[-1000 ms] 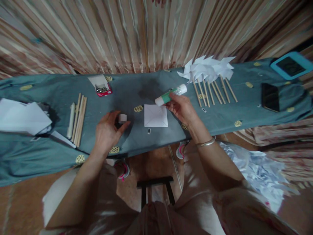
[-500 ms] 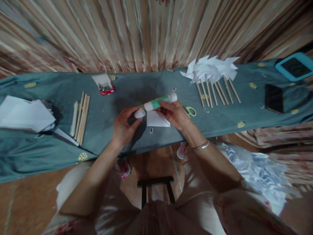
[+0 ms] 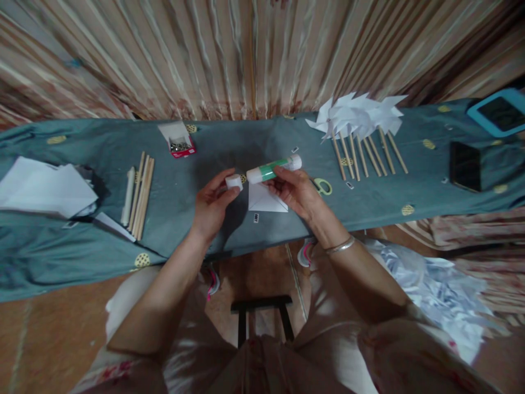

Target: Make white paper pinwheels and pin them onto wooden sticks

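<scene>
Holding a glue stick (image 3: pixel 268 172) and a white cap (image 3: pixel 234 182) just apart

My left hand (image 3: pixel 211 205) is gripping the cap between thumb and fingers, and my right hand (image 3: pixel 299 192) is grasping the green-and-white glue stick, its near end pointing at the cap without touching. Both are hovering over the cloth-covered worktop (image 3: pixel 221 142). A folded white paper (image 3: pixel 262 204) is lying below the glue stick, partly hidden by my right hand. Just beyond that hand, the pale green handle of some scissors (image 3: pixel 324 180) is showing. Farther right, white pinwheels (image 3: pixel 356 116) are overlapping in a row, their sticks pointing towards me, with a dark phone (image 3: pixel 465 167) lying beyond them. On my left, an open red box (image 3: pixel 183 153) is holding small metal pieces, wooden sticks (image 3: pixel 146 197) are lying side by side, and white sheets (image 3: pixel 45 186) are sitting in a pile.
</scene>
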Demonstrator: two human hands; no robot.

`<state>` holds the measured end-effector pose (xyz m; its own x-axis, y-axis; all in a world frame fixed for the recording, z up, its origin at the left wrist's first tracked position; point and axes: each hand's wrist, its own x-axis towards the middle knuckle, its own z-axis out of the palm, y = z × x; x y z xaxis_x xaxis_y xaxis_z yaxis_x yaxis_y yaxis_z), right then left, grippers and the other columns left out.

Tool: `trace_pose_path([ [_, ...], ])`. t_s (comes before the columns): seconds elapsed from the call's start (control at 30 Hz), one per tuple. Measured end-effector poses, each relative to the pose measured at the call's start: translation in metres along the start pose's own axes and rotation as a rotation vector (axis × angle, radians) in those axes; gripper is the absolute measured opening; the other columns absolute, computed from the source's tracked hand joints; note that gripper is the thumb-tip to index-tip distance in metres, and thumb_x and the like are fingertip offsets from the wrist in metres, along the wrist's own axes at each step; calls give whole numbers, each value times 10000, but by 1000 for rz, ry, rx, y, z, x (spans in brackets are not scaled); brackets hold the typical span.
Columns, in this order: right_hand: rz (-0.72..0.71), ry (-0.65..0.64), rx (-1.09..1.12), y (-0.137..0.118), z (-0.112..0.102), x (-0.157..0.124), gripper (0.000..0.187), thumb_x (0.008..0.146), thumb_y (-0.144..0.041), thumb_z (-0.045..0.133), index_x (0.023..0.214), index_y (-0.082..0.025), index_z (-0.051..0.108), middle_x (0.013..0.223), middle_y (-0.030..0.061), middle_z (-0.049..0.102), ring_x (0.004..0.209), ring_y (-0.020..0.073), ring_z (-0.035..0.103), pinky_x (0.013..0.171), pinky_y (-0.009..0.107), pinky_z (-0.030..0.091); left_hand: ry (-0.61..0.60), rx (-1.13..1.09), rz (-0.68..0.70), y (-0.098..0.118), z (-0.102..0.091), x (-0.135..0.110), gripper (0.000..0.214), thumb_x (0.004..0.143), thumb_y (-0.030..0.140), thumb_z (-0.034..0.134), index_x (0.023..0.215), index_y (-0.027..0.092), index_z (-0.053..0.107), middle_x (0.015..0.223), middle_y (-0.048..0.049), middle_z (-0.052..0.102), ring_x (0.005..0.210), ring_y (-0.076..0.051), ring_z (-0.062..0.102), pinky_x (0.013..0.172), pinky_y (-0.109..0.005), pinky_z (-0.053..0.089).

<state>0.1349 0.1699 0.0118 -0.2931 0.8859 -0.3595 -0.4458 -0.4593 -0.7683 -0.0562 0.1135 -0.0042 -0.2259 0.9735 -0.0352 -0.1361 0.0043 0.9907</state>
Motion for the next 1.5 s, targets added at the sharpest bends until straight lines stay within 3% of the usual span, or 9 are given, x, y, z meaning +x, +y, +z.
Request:
trace_pose_path([
  [0.23, 3, 10, 42, -4, 5, -1, 160, 669, -210, 831, 718, -154, 689, 639, -10, 710, 586, 83, 670, 542, 142, 539, 19, -346, -237, 13, 7, 2, 114, 756, 209, 719, 870, 199, 716, 885, 2, 709, 805, -103, 638, 769, -224, 512],
  [0.4, -4, 19, 48, -3, 7, -1, 181, 642, -200, 845, 711, -162, 681, 641, -18, 713, 592, 88, 679, 569, 150, 561, 16, -430, -284, 15, 13, 1, 176, 719, 100, 699, 867, 193, 711, 857, 6, 707, 813, -94, 654, 844, -224, 524],
  [0.57, -30, 7, 2, -3, -1, 3, 191, 671, -235, 837, 753, -170, 677, 668, -19, 709, 629, 93, 681, 608, 173, 568, 57, -321, -247, 5, 10, 5, 219, 696, 151, 741, 901, 210, 694, 891, -5, 695, 852, -127, 663, 862, -284, 532],
  [0.87, -85, 48, 72, -22, -15, 5, 147, 730, -292, 771, 776, -207, 660, 683, -31, 726, 635, 80, 681, 616, 168, 554, 120, 129, 71, -10, 11, 18, 372, 679, 253, 738, 1038, 235, 644, 1145, -46, 665, 995, -203, 629, 917, -378, 524],
  [1.17, -107, 68, 84, -28, -17, 4, 212, 698, -336, 810, 773, -226, 645, 681, -33, 699, 691, 110, 681, 666, 222, 561, 158, 257, 133, -31, 18, 37, 467, 693, 270, 731, 1143, 235, 613, 1190, -67, 632, 1058, -218, 615, 909, -365, 512],
  [1.37, -83, 59, 157, -35, -12, 1, 138, 711, -262, 777, 738, -217, 649, 661, -35, 703, 648, 101, 673, 581, 194, 534, 153, 402, 187, -24, 28, 52, 551, 702, 256, 765, 1222, 221, 588, 1291, -100, 584, 1136, -248, 590, 927, -369, 494],
  [1.5, -68, 60, 197, -37, -13, -2, 106, 727, -228, 762, 725, -204, 658, 640, -32, 705, 625, 83, 669, 563, 160, 521, 101, 500, 218, -20, 42, 72, 621, 614, 197, 829, 1196, 192, 613, 1287, -124, 586, 1142, -288, 582, 1015, -442, 440],
])
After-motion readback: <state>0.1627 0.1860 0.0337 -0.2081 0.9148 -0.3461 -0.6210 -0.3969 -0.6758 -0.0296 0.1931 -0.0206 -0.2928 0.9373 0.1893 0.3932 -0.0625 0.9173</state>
